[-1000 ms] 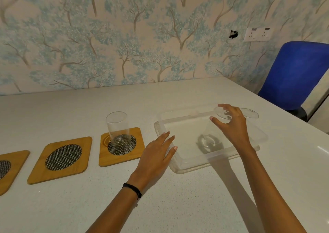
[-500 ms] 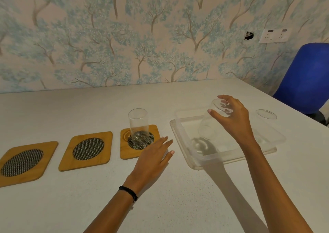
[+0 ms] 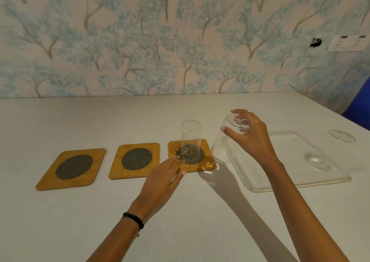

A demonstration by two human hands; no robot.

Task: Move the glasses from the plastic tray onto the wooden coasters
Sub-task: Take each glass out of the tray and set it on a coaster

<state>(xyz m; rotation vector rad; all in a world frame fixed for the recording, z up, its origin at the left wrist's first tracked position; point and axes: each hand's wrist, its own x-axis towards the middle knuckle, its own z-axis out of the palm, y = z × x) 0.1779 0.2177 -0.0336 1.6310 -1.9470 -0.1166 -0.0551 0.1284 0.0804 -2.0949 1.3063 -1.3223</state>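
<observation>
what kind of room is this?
Probably a home dining or living area: tree-patterned wallpaper, a white table with wooden coasters and a glass, and a wall socket.

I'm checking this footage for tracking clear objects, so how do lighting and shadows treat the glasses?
Head view: warm, dim light; the right hand and its clear glass tumbler cast a long shadow toward the camera; the third glass nearly vanishes in the clear plastic tray; table edge bows.
</observation>
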